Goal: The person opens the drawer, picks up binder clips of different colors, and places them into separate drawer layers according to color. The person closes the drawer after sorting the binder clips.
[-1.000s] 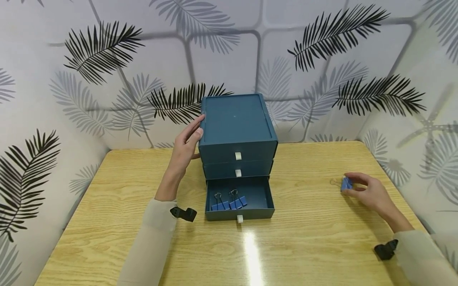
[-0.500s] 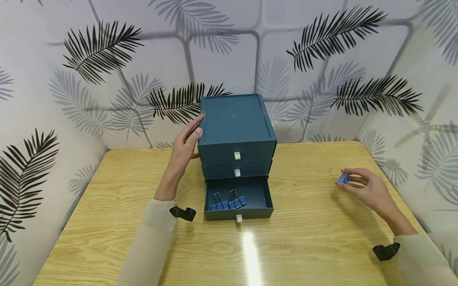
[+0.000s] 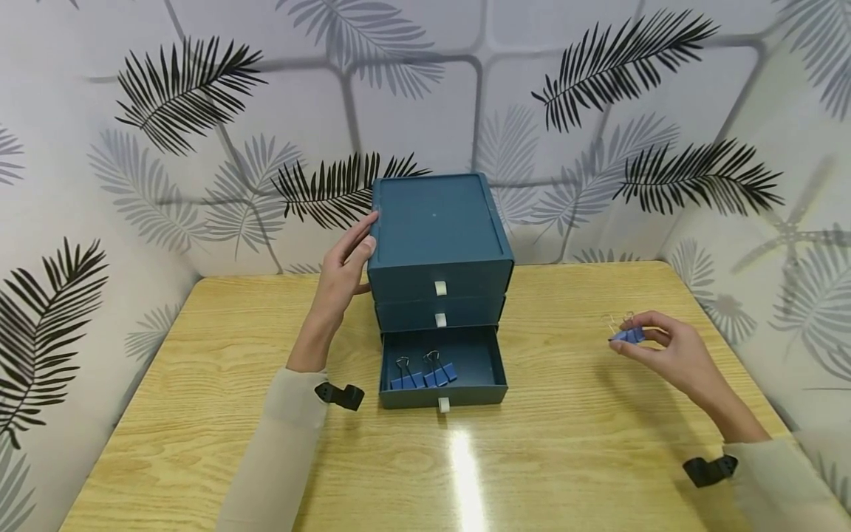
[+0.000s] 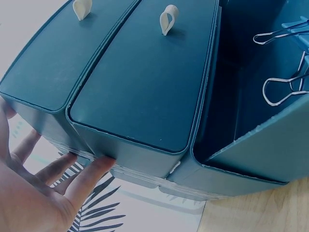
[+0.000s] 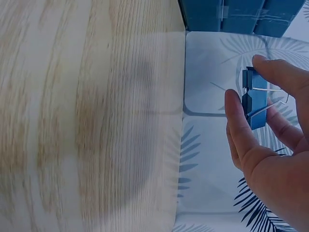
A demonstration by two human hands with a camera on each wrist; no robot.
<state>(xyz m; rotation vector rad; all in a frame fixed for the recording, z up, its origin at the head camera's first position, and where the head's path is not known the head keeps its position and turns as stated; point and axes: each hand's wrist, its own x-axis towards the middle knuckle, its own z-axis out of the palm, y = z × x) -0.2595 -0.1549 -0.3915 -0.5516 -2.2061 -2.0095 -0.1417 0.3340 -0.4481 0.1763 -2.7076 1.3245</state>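
**Binder clip held over the bench beside a three-drawer box**

The right hand [image 3: 671, 353] is raised over the right part of the wooden bench [image 3: 565, 443], well apart from the drawer box [image 3: 439, 229]. Its thumb and fingertips pinch a blue binder clip [image 3: 628, 335], whose wire handles point up and to the left in the head view; in the right wrist view the same clip [image 5: 254, 102] sits between thumb and forefinger, clear of the bench surface. The left hand [image 3: 344, 270] rests flat against the left side of the dark blue drawer box, fingers straight and spread, their tips touching the upper left edge; the left wrist view shows the fingers [image 4: 82, 178] pressed to the box wall, gripping nothing. The box stands upright at the back middle of the bench, near the leaf-patterned wall [image 3: 199, 148]. Its top drawer [image 3: 440, 284] and middle drawer [image 3: 440, 314] are shut, each with a small white pull tab. The bottom drawer [image 3: 488, 388] is pulled out toward the person, and two blue binder clips [image 3: 423, 375] lie side by side in its left half, handles pointing toward the back. A black wrist strap [image 3: 340, 395] shows at the left sleeve [image 3: 279, 451].
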